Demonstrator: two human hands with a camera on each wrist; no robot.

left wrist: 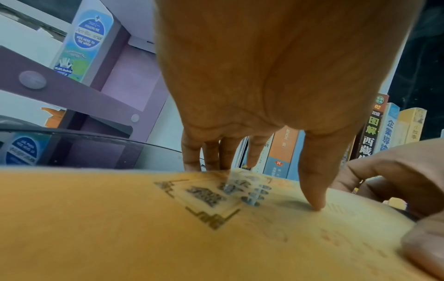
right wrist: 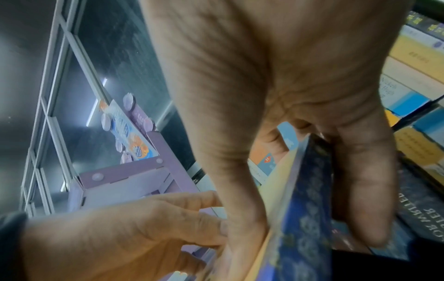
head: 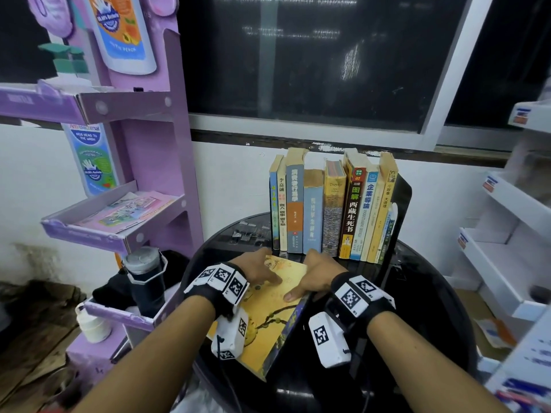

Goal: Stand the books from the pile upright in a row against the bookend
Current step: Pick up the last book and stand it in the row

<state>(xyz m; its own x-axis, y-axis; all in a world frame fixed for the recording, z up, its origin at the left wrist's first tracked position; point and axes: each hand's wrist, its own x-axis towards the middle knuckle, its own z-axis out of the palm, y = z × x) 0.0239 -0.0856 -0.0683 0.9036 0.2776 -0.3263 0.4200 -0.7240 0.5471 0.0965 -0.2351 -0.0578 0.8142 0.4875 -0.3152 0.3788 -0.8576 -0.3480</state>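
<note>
A yellow book [head: 268, 320] with a blue patterned spine [right wrist: 302, 218] lies tilted over the black round table [head: 417, 308], and both hands hold it. My left hand [head: 262, 268] sits at its far end, thumb [left wrist: 312, 180] pressing on the cover [left wrist: 144, 228], fingers reaching over the top edge. My right hand [head: 316, 275] grips the spine side, thumb on the cover, fingers [right wrist: 360, 190] underneath. A dark book [right wrist: 420, 214] lies flat below it. Behind the hands, several books [head: 328, 210] stand upright in a row against a black bookend [head: 401, 210] at the right.
A purple cardboard display rack [head: 134, 174] stands close on the left, with a dark bottle [head: 146, 278] in its lower tray. Binder clips [head: 247, 231] lie at the table's back left. White shelves [head: 501, 234] are at the right. A wall and dark window rise behind the row.
</note>
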